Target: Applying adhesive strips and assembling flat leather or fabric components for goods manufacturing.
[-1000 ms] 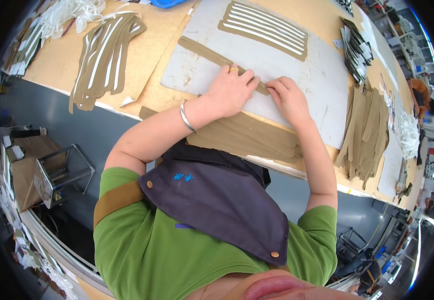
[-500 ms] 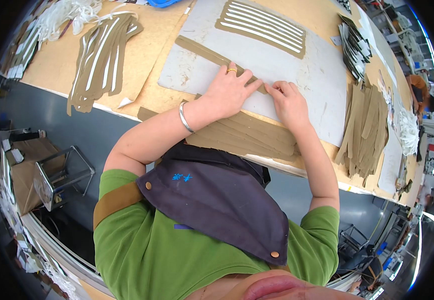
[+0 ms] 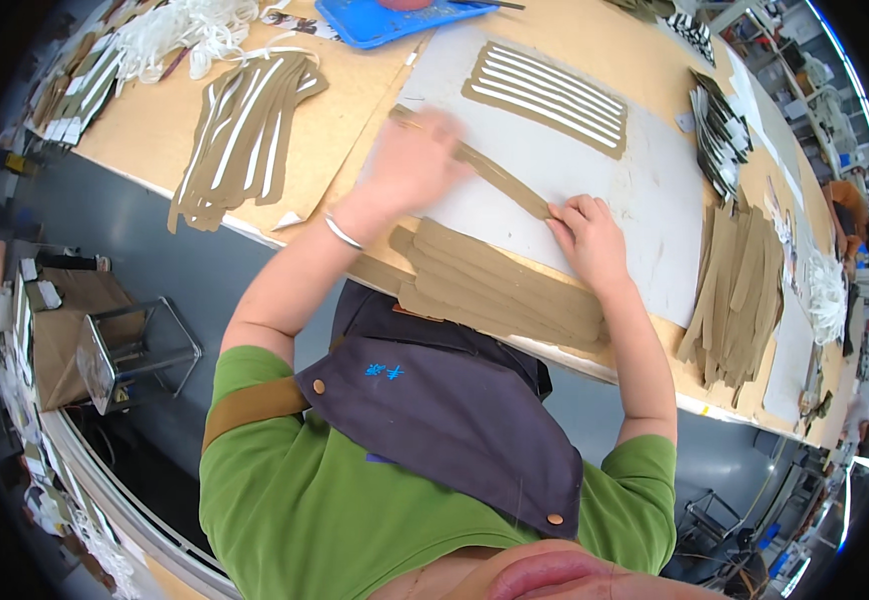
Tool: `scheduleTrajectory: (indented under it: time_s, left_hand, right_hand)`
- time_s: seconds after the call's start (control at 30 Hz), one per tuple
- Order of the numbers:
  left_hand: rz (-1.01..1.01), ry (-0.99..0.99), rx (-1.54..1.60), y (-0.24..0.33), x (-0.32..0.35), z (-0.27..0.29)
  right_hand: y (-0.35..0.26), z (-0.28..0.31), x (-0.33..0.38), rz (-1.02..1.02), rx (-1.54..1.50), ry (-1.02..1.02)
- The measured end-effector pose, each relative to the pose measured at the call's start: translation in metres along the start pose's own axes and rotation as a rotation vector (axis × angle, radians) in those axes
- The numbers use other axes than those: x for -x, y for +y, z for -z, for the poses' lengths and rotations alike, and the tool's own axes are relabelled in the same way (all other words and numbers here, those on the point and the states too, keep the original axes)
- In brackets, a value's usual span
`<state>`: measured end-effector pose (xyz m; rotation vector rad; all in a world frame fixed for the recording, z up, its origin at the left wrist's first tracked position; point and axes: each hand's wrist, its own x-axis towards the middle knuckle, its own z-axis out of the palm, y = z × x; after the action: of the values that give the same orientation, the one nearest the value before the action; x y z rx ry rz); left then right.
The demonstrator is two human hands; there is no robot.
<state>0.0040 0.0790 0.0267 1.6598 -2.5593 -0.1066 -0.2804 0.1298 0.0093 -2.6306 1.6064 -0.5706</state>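
Note:
A long olive-brown strip (image 3: 500, 172) lies slantwise on a white board (image 3: 655, 210) on the workbench. My left hand (image 3: 410, 165) is blurred and lies flat on the strip's far left part, fingers spread. My right hand (image 3: 587, 238) pins the strip's near right end to the board with bent fingertips. A silver bangle (image 3: 342, 233) circles my left wrist. Between my forearms, at the bench's front edge, lies a stack of similar brown strips (image 3: 500, 290).
A slotted brown panel (image 3: 545, 95) lies farther back on the board. Brown cut-outs (image 3: 245, 130) lie at left, more strips (image 3: 740, 290) and a dark stack (image 3: 720, 130) at right, a blue tray (image 3: 395, 20) at the back. Another person (image 3: 845, 205) works at far right.
My left hand has slid away from my right hand, up and to the left along the strip. The right hand has stayed on the strip's near end.

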Motion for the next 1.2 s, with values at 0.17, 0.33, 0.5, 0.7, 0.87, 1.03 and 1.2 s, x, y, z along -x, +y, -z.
scheduleTrajectory:
  time_s: [0.17, 0.33, 0.5, 0.7, 0.87, 1.03, 1.2]
  left_hand:
    - [-0.070, -0.002, -0.028, 0.025, 0.005, -0.037]
    - [0.065, 0.001, -0.052, -0.021, -0.005, -0.026]
    - [-0.261, 0.091, 0.096, 0.037, -0.001, -0.004]
    - [-0.430, 0.254, 0.076, 0.051, -0.003, -0.045]
    - [-0.426, 0.291, 0.070, 0.054, -0.003, -0.048]
    - [-0.415, 0.257, 0.231, 0.055, -0.003, -0.033]
    - [-0.269, 0.326, 0.129, 0.004, 0.001, -0.021]
  right_hand:
    - [0.006, -0.001, 0.005, 0.032, -0.008, 0.036]
    - [0.008, -0.004, 0.004, 0.035, 0.007, 0.074]
    - [-0.008, 0.012, -0.013, 0.139, -0.020, 0.136]
    - [0.009, 0.033, 0.004, 0.114, 0.059, -0.058]
    - [-0.013, 0.019, 0.012, 0.008, -0.114, 0.036]
    - [-0.017, 0.003, 0.003, 0.004, -0.129, 0.038]
    - [-0.032, 0.072, -0.003, 0.144, -0.186, 0.235]
